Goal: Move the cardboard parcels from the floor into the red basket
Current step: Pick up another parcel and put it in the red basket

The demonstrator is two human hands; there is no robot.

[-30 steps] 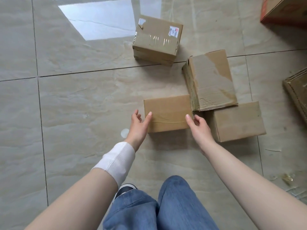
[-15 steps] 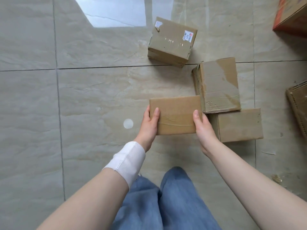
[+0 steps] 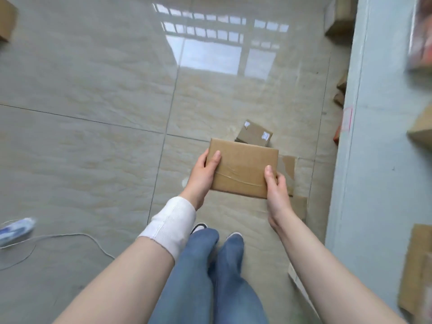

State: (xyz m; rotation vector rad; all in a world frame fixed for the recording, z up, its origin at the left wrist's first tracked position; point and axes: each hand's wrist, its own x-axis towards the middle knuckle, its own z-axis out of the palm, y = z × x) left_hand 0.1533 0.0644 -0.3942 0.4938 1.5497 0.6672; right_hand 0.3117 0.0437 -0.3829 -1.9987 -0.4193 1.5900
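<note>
Left hand (image 3: 203, 176) grips the left end of a flat cardboard parcel (image 3: 243, 169), with the thumb on top and the other fingers tucked under where I cannot see them. A white band (image 3: 171, 226) wraps the wrist of that arm. I see the parcel up in the air, off the floor (image 3: 93, 136), held flat between the two hands, with a strip of clear tape across its top. Below it are legs in blue jeans (image 3: 210, 277) and the tips of two shoes (image 3: 233, 235). My right hand (image 3: 277, 190) grips the right end of the same parcel, thumb on top too. Just past the far edge of the held parcel, a small parcel with white labels (image 3: 254, 135) sits on the shiny tiles. To the right of the held parcel, bits of two more peek out on the floor: a taped parcel (image 3: 289, 163) near the right thumb and a plain parcel (image 3: 299, 206) beside the right wrist, and most of each is hidden. Further right stands a pale blue panel (image 3: 364, 160), and past it I see more brown boxes (image 3: 420, 132), too blurry to tell much.
</note>
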